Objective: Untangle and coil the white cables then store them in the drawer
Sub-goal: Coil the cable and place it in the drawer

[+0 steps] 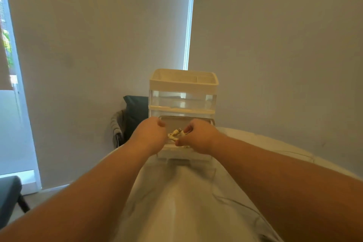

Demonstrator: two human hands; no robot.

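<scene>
Head view, single frame.

Drawer unit (183, 92) stands at frame centre on a worktop (176, 202) covered in white cloth. The unit is cream plastic with clear fronts and has an open compartmented tray on top. Its upper drawer is closed. The lower drawer (184, 156) is pulled out toward the camera, with its front edge in the lower middle of the frame.

White cables (175, 135) form a small bunched bundle held between the two hands, directly above the open drawer. Whether the bundle touches the drawer floor: cannot tell. A plug end shows near the top of the bundle.

Left hand (149, 133) is just left of the bundle with its back to the camera and its fingers curled. The left end of the bundle runs in under the fingers, so the hand grips it. The thumb tip shows at the top right of the hand.

Right hand (202, 137) is just right of the bundle. Its fingers (187, 129) are curled and pinch the cables against the thumb below. Both forearms reach in from the bottom corners of the frame.

Faint thin lines cross the cloth at lower right. Crease or loose cable: cannot tell.

Background:
- Two grey blinds (98, 35) fill the upper frame, with a bright vertical gap between them at upper centre.
- A window (13, 124) runs down the left edge.
- A dark chair (135, 116) with a grey garment (116, 124) draped on it sits behind and left of the unit.
- Part of a dark seat (8, 192) shows at lower left.
</scene>
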